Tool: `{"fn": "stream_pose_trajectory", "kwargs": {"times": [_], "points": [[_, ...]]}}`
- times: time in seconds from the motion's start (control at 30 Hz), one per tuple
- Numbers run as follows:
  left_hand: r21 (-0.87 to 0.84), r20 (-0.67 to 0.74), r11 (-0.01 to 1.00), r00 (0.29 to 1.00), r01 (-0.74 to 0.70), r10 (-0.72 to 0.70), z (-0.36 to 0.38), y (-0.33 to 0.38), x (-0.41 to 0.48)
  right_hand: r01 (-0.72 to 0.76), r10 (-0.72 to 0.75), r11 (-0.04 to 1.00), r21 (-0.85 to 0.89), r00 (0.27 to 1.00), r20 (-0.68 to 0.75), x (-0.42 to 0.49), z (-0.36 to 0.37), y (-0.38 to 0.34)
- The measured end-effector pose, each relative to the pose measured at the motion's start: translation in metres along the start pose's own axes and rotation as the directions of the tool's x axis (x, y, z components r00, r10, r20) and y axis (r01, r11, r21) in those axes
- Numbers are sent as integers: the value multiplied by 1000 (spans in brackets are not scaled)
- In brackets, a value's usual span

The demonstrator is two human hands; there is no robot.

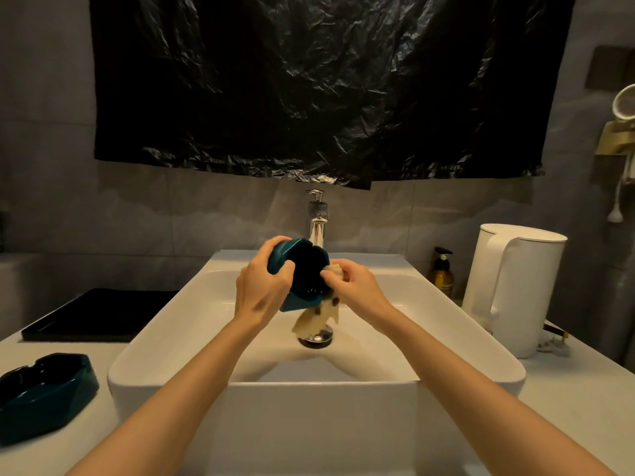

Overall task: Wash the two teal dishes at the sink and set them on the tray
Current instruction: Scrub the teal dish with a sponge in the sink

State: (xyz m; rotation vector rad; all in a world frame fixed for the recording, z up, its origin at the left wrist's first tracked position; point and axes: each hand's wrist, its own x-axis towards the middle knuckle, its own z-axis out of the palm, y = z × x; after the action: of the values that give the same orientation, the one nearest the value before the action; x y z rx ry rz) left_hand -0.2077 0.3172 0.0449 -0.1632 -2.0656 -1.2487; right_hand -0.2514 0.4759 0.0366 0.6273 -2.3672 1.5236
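Tap [316,221] stands behind held dish [305,266] and cloth [318,317]; kettle [529,290] right, tray [96,314] left.

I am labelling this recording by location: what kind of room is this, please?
Probably a bathroom or small washroom: a white sink with a chrome tap and a soap bottle beside it. The kettle suggests it may also serve as a kitchenette.

Black plastic sheet [326,80] hanging across the far wall, white kettle [512,290] off to the right, amber pump bottle [442,278] just left of it.
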Motion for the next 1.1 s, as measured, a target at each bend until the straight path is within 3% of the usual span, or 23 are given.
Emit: {"fn": "stream_pose_trajectory", "kwargs": {"times": [0.13,0.23,0.33,0.43,0.53,0.6,0.7,0.8,0.93,1.1], "points": [[-5,164,995,982,-95,94,4,-3,-4,-35,39,993,-117,999,38,-5,-2,-1],[-56,239,994,965,-98,109,9,-4,-5,34,-61,966,-255,993,-97,-7,-7,1],[-40,234,996,968,-86,93,13,-6,-4,147,-209,936,-319,964,-167,-7,-7,2],[33,135,999,991,-29,24,14,-10,-1,226,-286,907,-355,950,-125,-6,-2,2],[110,25,993,999,37,-40,9,-11,3,224,-254,936,-270,964,-83,-5,-1,-1],[155,-24,987,999,51,-48,6,-10,4,137,-147,977,-161,987,-58,-5,-4,-3],[249,-52,968,998,31,-18,3,-7,3,-49,59,997,62,984,-171,-3,-14,-9],[384,-8,923,999,-33,38,3,-6,0,-106,159,972,212,955,-252,1,-20,-13],[460,80,879,992,-126,100,9,-5,-4,-29,77,981,190,965,-252,0,-10,-16],[461,28,887,999,-31,20,10,-4,-4,70,-59,982,175,996,-65,-5,8,-23]]}}
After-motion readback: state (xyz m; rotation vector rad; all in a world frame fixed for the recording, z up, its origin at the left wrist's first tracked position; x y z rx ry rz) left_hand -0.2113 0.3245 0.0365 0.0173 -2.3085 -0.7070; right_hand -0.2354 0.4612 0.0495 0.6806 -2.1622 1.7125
